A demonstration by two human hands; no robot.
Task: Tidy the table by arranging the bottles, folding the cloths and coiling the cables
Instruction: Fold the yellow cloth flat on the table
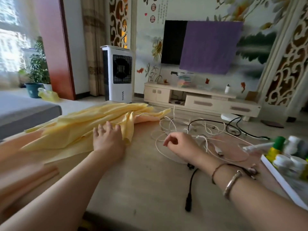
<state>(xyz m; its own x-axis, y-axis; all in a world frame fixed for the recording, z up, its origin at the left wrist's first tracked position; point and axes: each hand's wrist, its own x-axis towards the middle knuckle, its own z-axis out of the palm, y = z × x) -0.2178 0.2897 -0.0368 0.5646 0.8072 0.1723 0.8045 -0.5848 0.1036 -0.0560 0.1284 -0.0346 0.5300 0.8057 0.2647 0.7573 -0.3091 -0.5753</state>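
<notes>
Left hand (107, 140) flat on yellow cloth (80, 125); right hand (180, 145) over cables (168, 125).

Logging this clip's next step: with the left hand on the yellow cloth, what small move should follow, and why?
Probably the left hand, lying flat on the crumpled yellow cloth, should smooth it flat for folding. It lies bunched on the wooden table, while the right hand hovers, loosely curled, over the tangled white cable.

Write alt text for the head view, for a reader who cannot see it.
A person's left hand rests flat on a crumpled yellow cloth on a table, while the right hand, loosely curled, hovers over tangled white cables. Bottles stand at the right edge.
</notes>
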